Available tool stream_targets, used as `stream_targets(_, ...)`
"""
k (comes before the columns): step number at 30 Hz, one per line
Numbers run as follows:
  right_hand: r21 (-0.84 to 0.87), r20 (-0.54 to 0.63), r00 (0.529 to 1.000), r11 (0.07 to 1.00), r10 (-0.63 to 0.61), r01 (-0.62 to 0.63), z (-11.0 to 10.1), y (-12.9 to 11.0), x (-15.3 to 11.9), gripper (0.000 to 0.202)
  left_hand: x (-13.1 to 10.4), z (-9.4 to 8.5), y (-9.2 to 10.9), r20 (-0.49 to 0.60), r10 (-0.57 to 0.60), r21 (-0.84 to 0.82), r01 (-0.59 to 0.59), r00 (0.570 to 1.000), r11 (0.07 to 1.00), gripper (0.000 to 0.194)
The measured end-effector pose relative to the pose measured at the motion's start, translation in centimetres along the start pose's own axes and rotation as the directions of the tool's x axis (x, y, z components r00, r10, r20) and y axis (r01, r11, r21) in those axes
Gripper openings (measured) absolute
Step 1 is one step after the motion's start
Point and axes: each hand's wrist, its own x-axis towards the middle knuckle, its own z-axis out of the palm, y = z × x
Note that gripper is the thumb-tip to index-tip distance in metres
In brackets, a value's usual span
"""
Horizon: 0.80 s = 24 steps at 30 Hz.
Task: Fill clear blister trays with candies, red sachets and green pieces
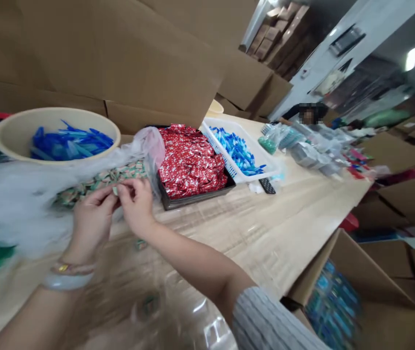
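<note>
My left hand (93,218), with a bracelet and a pale bangle on its wrist, is closed in a pinch. Fingertip to fingertip with it, my right hand (137,204) pinches too. Between them shows a small pale green piece (115,191), too small to name for sure. Just behind the hands, a heap of small green-and-tan pieces (129,171) lies in a clear plastic bag (40,187). To the right of my right hand stands a black tray (183,201) piled with shiny red printed packets (193,163).
A cream basin (3,138) holds blue plastic pieces (72,142). A white basket (271,167) contains more blue pieces (236,150). Cardboard (120,58) rises behind the table (244,233). An open carton (375,277) stands lower right. Another person (311,112) is at the far end.
</note>
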Motion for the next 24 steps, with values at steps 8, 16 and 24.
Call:
stream_targets(8,0.061,0.091,0.992,0.995,-0.082,0.077,-4.7,-1.7,-5.8,0.024,-8.0,-0.6,1.0,0.108,0.020,0.019,-0.023,0.994,1.000,0.031)
stream_targets(16,0.069,0.650,0.759,0.990,0.049,-0.124,-12.9,-2.0,-15.0,0.017,-19.3,-4.3,0.0,0.262,-0.210,0.381,0.099,0.942,0.919,0.036)
stream_targets(24,-0.084,0.509,0.841,0.983,0.183,-0.163,-17.2,0.8,-21.5,0.010,-24.2,-7.9,-0.8,0.366,-0.044,0.744,-0.263,0.930,0.615,0.022)
